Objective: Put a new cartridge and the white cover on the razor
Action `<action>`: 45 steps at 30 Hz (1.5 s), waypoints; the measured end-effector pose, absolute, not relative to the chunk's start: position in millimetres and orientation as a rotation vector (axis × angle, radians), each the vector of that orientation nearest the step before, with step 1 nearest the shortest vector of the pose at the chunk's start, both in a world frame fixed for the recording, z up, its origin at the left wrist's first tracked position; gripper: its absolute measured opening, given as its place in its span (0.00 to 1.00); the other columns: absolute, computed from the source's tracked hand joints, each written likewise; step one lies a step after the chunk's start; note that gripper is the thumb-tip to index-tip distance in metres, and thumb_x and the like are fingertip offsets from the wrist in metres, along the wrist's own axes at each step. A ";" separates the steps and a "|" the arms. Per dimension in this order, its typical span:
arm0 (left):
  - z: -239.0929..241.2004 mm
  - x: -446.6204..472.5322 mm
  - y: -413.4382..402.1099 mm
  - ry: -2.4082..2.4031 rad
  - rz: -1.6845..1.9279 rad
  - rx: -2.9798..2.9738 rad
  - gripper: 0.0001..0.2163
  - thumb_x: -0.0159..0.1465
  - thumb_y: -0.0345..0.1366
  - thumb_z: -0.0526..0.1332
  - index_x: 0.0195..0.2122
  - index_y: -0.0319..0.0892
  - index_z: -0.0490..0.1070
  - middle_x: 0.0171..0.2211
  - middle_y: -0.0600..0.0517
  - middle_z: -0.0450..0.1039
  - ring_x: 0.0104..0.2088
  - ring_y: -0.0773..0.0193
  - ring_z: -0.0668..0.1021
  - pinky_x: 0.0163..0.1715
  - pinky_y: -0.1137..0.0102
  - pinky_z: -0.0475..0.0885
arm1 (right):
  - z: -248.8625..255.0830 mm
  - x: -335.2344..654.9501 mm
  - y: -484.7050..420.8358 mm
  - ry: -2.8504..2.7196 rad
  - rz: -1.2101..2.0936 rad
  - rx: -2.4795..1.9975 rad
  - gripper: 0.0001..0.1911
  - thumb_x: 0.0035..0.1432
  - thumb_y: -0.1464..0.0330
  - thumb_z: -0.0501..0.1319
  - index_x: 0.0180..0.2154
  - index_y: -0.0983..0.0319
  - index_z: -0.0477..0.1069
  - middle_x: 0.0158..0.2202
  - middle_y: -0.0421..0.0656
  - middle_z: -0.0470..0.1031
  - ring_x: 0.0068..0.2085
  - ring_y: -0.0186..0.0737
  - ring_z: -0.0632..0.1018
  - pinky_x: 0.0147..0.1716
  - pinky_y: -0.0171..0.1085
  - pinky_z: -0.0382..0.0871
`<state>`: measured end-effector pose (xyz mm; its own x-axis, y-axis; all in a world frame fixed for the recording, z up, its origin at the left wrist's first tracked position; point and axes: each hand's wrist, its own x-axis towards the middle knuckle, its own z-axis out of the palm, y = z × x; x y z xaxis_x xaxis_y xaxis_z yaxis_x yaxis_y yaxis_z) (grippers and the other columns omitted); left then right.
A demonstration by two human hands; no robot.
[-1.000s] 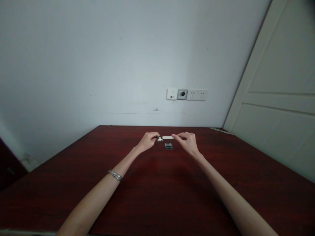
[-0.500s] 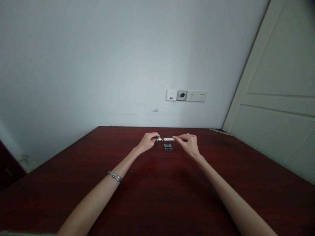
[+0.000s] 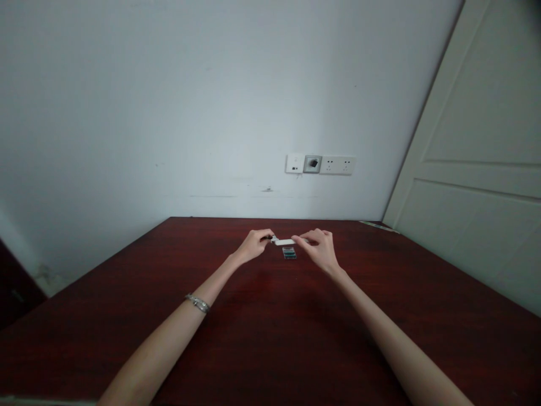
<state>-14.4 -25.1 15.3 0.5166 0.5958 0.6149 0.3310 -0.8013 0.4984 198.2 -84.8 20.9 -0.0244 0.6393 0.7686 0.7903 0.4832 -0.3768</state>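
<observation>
My left hand [image 3: 253, 245] is closed in a pinch on a small silver piece [image 3: 274, 238] with a dark part at the fingertips; its exact kind is too small to make out. Between the thumb and fingers of my right hand [image 3: 320, 248] is a flat white strip [image 3: 284, 242] with a rounded end. The strip's left end meets or overlaps the silver piece, and its right end is hidden by my fingers. Just below the strip, a small clear case [image 3: 289, 253] with dark green contents lies on the table.
The dark red wooden table [image 3: 270, 327] runs back to a pale wall [image 3: 220, 113] with sockets [image 3: 337, 165] on it. At the back right a thin flat strip [image 3: 378, 226] lies along the table edge, near a white panelled door [image 3: 473, 180].
My right hand has moved left and slightly down with the white strip, closing the gap to the silver piece. My left hand and the clear case stay about where they were.
</observation>
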 end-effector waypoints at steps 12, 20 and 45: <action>15.9 -11.4 -25.3 0.831 1.160 2.422 0.08 0.56 0.26 0.54 0.33 0.38 0.72 0.29 0.53 0.73 0.30 0.67 0.72 0.33 0.75 0.65 | 18.8 214.7 -78.1 -1.642 -0.237 -1.267 0.23 0.52 0.48 0.54 0.22 0.58 0.75 0.22 0.41 0.76 0.28 0.38 0.71 0.37 0.40 0.55; 17.5 -10.5 -27.7 0.830 1.103 2.456 0.08 0.56 0.26 0.54 0.33 0.38 0.72 0.28 0.54 0.71 0.28 0.68 0.70 0.32 0.76 0.63 | 14.4 205.6 -78.0 -1.658 -0.181 -1.242 0.24 0.52 0.48 0.54 0.21 0.58 0.75 0.21 0.41 0.75 0.27 0.39 0.72 0.36 0.39 0.57; 10.8 -14.4 -33.8 0.857 0.814 1.885 0.10 0.54 0.32 0.58 0.37 0.39 0.60 0.26 0.51 0.71 0.24 0.64 0.76 0.23 0.73 0.67 | 21.2 211.7 -78.7 -1.628 0.196 -1.228 0.27 0.54 0.49 0.51 0.26 0.64 0.75 0.23 0.41 0.73 0.26 0.36 0.70 0.27 0.33 0.58</action>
